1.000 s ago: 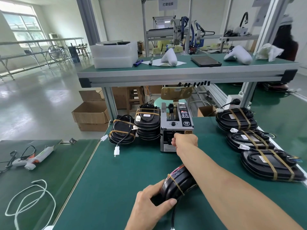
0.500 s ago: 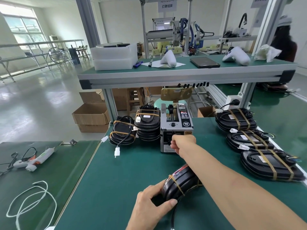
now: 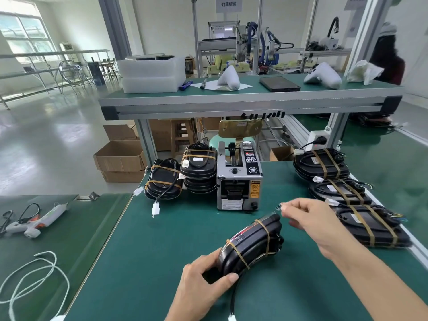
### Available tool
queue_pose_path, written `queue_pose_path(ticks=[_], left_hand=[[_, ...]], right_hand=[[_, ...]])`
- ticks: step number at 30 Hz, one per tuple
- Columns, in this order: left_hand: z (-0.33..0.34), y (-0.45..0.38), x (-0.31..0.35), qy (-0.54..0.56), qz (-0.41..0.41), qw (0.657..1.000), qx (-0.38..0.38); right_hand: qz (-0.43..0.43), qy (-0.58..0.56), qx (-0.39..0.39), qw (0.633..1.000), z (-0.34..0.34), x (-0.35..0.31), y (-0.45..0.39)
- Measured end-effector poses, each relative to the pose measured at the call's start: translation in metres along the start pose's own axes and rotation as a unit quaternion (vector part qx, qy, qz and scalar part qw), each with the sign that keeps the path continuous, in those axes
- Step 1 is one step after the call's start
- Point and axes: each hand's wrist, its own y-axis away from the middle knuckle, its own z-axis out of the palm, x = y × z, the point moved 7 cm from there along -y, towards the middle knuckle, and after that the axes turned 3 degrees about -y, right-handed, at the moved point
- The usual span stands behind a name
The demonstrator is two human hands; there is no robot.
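Observation:
A bundle of black oval parts (image 3: 251,244) bound with brown tape stands tilted on the green bench (image 3: 150,262). My left hand (image 3: 203,281) grips its near end, thumb across the front. My right hand (image 3: 308,220) hovers just above the bundle's far end and pinches a small strip of clear tape (image 3: 279,206) between thumb and fingertips. The grey tape dispenser (image 3: 238,179) stands behind, apart from both hands. A cable with a white plug hangs from the bundle toward the bench's near edge.
Taped black bundles sit left of the dispenser (image 3: 180,177) and in a row along the right edge (image 3: 347,195). A glue gun (image 3: 34,221) and a white cord (image 3: 30,281) lie on the left bench. An upper shelf (image 3: 243,105) spans above.
My right hand has drawn back from the dispenser's outlet toward the bundle, now pinching a piece of tape. My left hand keeps its grip on the bundle.

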Motion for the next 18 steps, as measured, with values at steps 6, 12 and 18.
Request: queue_pose_path(ticks=[6, 12, 18], left_hand=[[-0.001, 0.001, 0.003, 0.007, -0.003, 1.000, 0.001], [0.000, 0.000, 0.002, 0.011, -0.007, 1.000, -0.002], [0.000, 0.000, 0.002, 0.016, -0.009, 1.000, -0.002]], right_hand=[[0.003, -0.065, 0.001, 0.998, 0.011, 0.020, 0.006], [-0.011, -0.057, 0.008, 0.998, 0.014, 0.023, 0.002], [-0.016, -0.018, 0.014, 1.000, 0.014, 0.027, -0.001]])
